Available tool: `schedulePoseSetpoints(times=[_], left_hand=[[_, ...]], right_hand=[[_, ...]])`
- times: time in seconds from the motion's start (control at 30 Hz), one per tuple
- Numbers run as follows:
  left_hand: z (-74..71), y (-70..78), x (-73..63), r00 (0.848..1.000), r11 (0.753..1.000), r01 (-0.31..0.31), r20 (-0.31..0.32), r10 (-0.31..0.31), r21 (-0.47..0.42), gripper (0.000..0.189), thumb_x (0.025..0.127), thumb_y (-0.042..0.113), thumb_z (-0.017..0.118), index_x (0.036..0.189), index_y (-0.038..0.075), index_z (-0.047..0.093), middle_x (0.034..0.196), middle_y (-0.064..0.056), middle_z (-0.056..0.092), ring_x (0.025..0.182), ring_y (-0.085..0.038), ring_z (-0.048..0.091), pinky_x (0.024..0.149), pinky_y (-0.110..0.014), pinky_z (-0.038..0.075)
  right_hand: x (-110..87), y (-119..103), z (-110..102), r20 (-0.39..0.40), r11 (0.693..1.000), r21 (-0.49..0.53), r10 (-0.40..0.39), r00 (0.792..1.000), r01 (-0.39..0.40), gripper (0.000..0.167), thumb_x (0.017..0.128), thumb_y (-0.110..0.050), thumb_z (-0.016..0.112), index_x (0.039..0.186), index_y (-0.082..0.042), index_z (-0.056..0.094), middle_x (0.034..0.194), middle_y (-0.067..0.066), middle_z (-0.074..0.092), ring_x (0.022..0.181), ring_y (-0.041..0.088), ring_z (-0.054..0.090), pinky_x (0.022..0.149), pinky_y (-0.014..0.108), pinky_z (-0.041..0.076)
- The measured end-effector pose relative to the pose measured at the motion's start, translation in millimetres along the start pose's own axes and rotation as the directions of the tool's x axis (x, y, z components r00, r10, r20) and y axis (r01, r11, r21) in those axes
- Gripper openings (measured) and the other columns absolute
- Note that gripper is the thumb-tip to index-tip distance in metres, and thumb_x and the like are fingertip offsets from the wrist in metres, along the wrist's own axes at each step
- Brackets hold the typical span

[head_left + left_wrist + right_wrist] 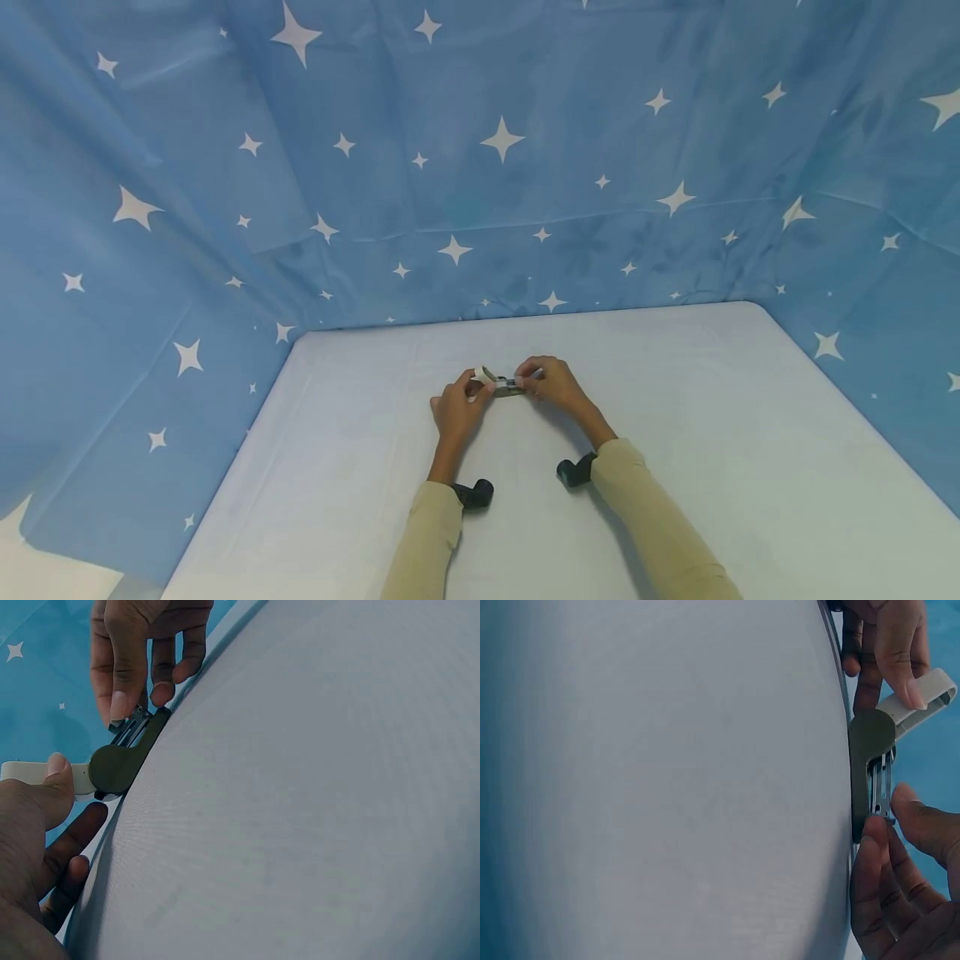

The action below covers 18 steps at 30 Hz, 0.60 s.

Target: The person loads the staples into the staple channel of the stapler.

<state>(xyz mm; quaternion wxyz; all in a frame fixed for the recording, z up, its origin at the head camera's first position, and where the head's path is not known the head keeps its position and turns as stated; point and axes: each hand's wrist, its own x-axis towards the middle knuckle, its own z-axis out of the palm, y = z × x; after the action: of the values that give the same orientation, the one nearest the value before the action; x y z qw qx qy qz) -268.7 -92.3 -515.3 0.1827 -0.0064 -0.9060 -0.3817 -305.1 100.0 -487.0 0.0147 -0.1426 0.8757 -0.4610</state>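
Both hands meet over a small folding tool at the middle of the white table. It has a round olive-green body [112, 769] with a straight green arm, a white loop-shaped handle [934, 684] and a slotted metal piece [882, 784]. My left hand [457, 408] pinches the white handle between thumb and fingers. With thumb and fingertips, my right hand [555, 385] holds the free end of the metal piece. The metal stands slightly apart from the green arm. White handle and green arm are swung out at an angle. The exact kind of tool cannot be told.
A white cloth-covered table [360, 500] lies under the hands. Blue fabric with white stars [487, 192] hangs behind and at both sides. Dark wrist cameras [476, 495] sit at the cuffs of the beige sleeves [652, 517].
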Motion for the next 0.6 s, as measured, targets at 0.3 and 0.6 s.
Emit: schedulePoseSetpoints(times=[0.3, 0.6], left_hand=[[0.5, -0.9, 0.1, 0.999, 1.000, -0.024, -0.026, 0.024, -0.007, 0.038, 0.085, 0.042, 0.072, 0.113, 0.017, 0.069, 0.089, -0.003, 0.076, 0.078, -0.023, 0.062, 0.071, -0.037, 0.026], [1.4, -1.2, 0.7, 1.000, 1.000, -0.002, -0.008, 0.002, 0.006, 0.040, 0.087, 0.045, 0.070, 0.116, 0.018, 0.069, 0.091, -0.003, 0.076, 0.081, -0.024, 0.062, 0.072, -0.037, 0.027]], right_hand=[[2.7, 0.8, 3.2, -0.001, 0.999, -0.046, 0.012, 1.000, -0.012, 0.009, 0.088, -0.010, 0.072, 0.096, -0.006, 0.072, 0.099, 0.012, 0.071, 0.067, 0.012, 0.064, 0.057, 0.026, 0.053], [1.4, 0.9, 3.0, 0.006, 0.999, -0.038, 0.005, 1.000, -0.005, 0.009, 0.086, -0.011, 0.074, 0.095, -0.008, 0.073, 0.097, 0.011, 0.071, 0.068, 0.011, 0.064, 0.058, 0.025, 0.053]])
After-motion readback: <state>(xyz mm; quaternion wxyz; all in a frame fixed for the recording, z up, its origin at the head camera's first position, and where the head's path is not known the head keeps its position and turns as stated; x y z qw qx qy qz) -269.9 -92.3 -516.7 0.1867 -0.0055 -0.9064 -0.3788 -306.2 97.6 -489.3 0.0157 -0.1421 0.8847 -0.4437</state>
